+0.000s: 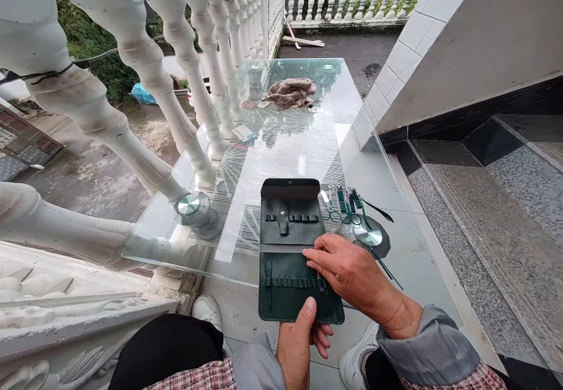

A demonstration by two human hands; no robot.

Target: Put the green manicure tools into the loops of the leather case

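Note:
A dark green manicure case point(290, 265) lies unfolded over the near edge of the glass table. My left hand point(299, 343) grips its lower edge, thumb on top and fingers underneath. Over the right half of the lower panel, my right hand point(352, 270) has its fingers pinched together; what they hold is mostly hidden. One thin tool point(268, 284) sits in the left end of the elastic loops. The upper panel's loops point(303, 218) hold nothing, and a strap with a snap point(284, 219) lies between them. Beside the case are scissors point(334, 215) and green-handled nail clippers point(340, 197).
The glass table point(281, 161) carries a crumpled brown towel point(290, 93) at its far end and a small card box point(244, 134). More slim tools point(385, 268) lie right of my right hand. White balusters point(193, 67) line the left; stone steps point(484, 202) rise right.

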